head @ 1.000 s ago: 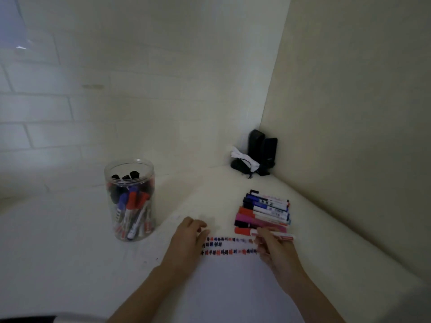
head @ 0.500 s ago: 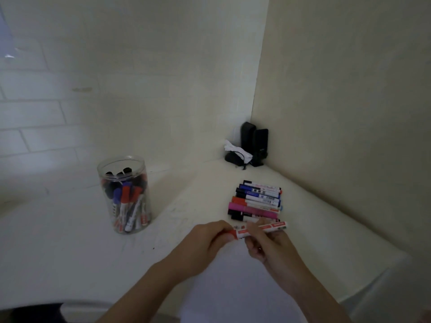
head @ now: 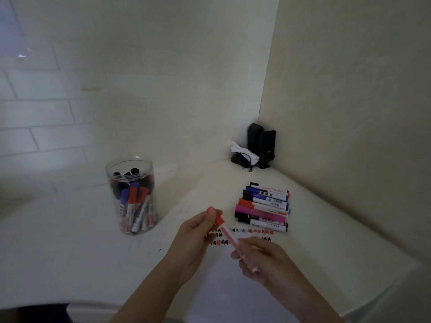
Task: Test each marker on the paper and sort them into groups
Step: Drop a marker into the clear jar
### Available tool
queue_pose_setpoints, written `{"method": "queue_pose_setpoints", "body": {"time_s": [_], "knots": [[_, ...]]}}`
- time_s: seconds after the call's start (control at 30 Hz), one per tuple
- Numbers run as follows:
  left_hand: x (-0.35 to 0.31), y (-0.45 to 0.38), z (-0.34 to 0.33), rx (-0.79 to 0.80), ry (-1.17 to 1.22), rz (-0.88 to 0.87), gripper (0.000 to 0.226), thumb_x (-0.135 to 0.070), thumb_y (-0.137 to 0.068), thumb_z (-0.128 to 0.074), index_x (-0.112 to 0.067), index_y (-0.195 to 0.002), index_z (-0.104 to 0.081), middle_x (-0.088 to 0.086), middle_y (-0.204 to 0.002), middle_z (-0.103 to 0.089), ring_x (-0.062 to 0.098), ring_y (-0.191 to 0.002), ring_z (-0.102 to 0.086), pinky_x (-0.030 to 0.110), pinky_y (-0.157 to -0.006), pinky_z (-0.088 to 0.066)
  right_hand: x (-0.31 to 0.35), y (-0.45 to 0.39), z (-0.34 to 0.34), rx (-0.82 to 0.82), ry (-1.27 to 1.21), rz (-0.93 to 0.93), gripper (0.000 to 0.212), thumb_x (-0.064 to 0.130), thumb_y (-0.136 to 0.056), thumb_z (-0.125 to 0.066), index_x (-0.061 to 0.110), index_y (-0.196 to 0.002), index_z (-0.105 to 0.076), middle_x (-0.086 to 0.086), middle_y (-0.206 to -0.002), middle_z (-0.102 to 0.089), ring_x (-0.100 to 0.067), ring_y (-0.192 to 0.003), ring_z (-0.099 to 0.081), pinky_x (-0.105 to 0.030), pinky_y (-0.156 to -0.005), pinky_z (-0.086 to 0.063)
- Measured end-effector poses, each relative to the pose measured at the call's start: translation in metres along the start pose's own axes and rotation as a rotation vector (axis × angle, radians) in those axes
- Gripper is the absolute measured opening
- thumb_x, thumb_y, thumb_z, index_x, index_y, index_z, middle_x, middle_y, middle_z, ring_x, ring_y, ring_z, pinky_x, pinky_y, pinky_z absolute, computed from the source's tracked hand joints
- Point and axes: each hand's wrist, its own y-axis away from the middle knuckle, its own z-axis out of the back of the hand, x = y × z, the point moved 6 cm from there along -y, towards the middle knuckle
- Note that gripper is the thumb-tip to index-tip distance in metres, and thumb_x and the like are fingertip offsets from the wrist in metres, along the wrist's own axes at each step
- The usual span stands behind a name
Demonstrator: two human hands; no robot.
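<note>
A red-capped white marker [head: 229,237] hangs tilted above the paper [head: 233,276], cap end up and to the left. My left hand [head: 196,238] pinches its red cap [head: 218,220]. My right hand [head: 261,259] grips the barrel lower down. Rows of small red and black test marks [head: 256,231] run across the top of the sheet. Beyond them lies a sorted group of markers [head: 264,206], side by side, with black, blue, red and pink caps. A clear jar [head: 131,194] at the left holds several more markers standing upright.
The white table [head: 70,241] meets two walls in a corner, where two small black speakers [head: 261,143] and a crumpled white tissue [head: 242,151] sit. The table's right edge runs diagonally past my right forearm.
My left hand left the paper and took the marker's cap end. The marker swung from lying level near the pile to tilted above the test marks, which show again.
</note>
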Motion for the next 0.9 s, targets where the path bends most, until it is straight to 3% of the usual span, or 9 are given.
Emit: {"method": "queue_pose_setpoints", "body": {"time_s": [0.07,0.17,0.27,0.37,0.47,0.53,0.7,0.8,0.9], "knots": [[0.0,0.004,-0.012,0.044,-0.012,-0.03,0.033,-0.029,-0.095,-0.049,-0.005,-0.102,-0.07,0.012,-0.102,-0.07,0.019,-0.089,-0.061,0.033,-0.08,-0.046,-0.001,-0.001,-0.009,-0.022,0.214,0.041,0.021,0.032,-0.093,-0.06,0.019,-0.097,-0.077,0.0,-0.078,-0.068,-0.012,-0.07,-0.056,-0.031,-0.075,-0.048],[-0.003,0.005,-0.016,0.025,0.029,-0.065,0.031,-0.027,-0.096,-0.047,-0.003,-0.098,-0.067,0.012,-0.094,-0.069,0.022,-0.084,-0.061,0.035,-0.073,-0.047,0.006,-0.001,-0.014,-0.128,0.394,0.148,0.033,0.037,-0.1,-0.046,0.024,-0.088,-0.074,0.009,-0.063,-0.054,-0.009,-0.062,-0.047,-0.019,-0.064,-0.039],[0.003,0.003,-0.016,-0.075,0.18,-0.029,0.027,-0.023,-0.096,-0.048,-0.005,-0.09,-0.067,0.009,-0.084,-0.069,0.021,-0.088,-0.064,0.037,-0.089,-0.049,0.02,0.003,-0.016,-0.257,0.691,0.358,0.025,0.038,-0.099,-0.045,0.036,-0.084,-0.065,0.009,-0.061,-0.055,-0.007,-0.057,-0.048,-0.017,-0.054,-0.035],[0.01,0.0,-0.024,-0.118,0.201,0.009,0.027,-0.02,-0.098,-0.047,-0.005,-0.085,-0.067,0.009,-0.079,-0.068,0.019,-0.085,-0.064,0.033,-0.09,-0.05,0.026,0.005,-0.016,-0.302,0.803,0.431,0.022,0.038,-0.098,-0.046,0.032,-0.094,-0.067,0.006,-0.063,-0.058,-0.005,-0.06,-0.051,-0.021,-0.055,-0.036],[-0.005,-0.017,0.019,-0.34,0.139,-0.035,0.023,-0.017,-0.1,-0.045,-0.007,-0.085,-0.059,0.004,-0.08,-0.062,0.005,-0.077,-0.062,0.019,-0.084,-0.05,0.022,0.016,0.006,-0.396,0.853,0.455,0.015,0.036,-0.096,-0.053,0.032,-0.097,-0.067,0.007,-0.066,-0.061,0.0,-0.068,-0.057,-0.018,-0.057,-0.04],[-0.015,-0.023,0.041,-0.35,0.297,-0.085,0.021,-0.016,-0.1,-0.044,-0.004,-0.089,-0.058,0.008,-0.085,-0.062,0.014,-0.087,-0.063,0.028,-0.095,-0.048,0.013,0.019,0.031,-0.447,0.832,0.388,0.015,0.038,-0.094,-0.052,0.029,-0.094,-0.064,0.01,-0.063,-0.055,0.004,-0.062,-0.055,-0.014,-0.056,-0.039],[0.023,-0.028,-0.007,-0.046,-0.573,-0.16,0.014,-0.019,-0.098,-0.05,-0.012,-0.093,-0.062,0.002,-0.086,-0.07,0.014,-0.084,-0.065,0.028,-0.082,-0.052,-0.005,-0.01,0.042,-0.374,0.796,0.355,0.031,0.028,-0.1,-0.048,0.043,-0.127,-0.05,0.022,-0.093,-0.057,0.007,-0.075,-0.053,-0.011,-0.068,-0.04],[0.034,-0.036,-0.016,0.003,-0.787,-0.275,0.009,-0.018,-0.099,-0.048,-0.02,-0.096,-0.057,-0.003,-0.083,-0.066,0.009,-0.077,-0.062,0.018,-0.073,-0.048,0.003,-0.016,0.044,-0.37,0.623,0.427,0.032,0.017,-0.101,-0.046,0.042,-0.115,-0.06,0.009,-0.102,-0.068,-0.002,-0.069,-0.066,-0.021,-0.068,-0.048],[0.038,-0.039,-0.024,0.082,-0.909,-0.327,0.01,-0.022,-0.102,-0.042,-0.022,-0.107,-0.05,-0.006,-0.085,-0.061,0.002,-0.071,-0.055,0.008,-0.064,-0.041,0.009,-0.016,0.058,-0.301,0.154,0.362,0.039,0.002,-0.1,-0.043,0.029,-0.12,-0.064,0.003,-0.12,-0.068,-0.017,-0.096,-0.071,-0.037,-0.081,-0.053]]}}
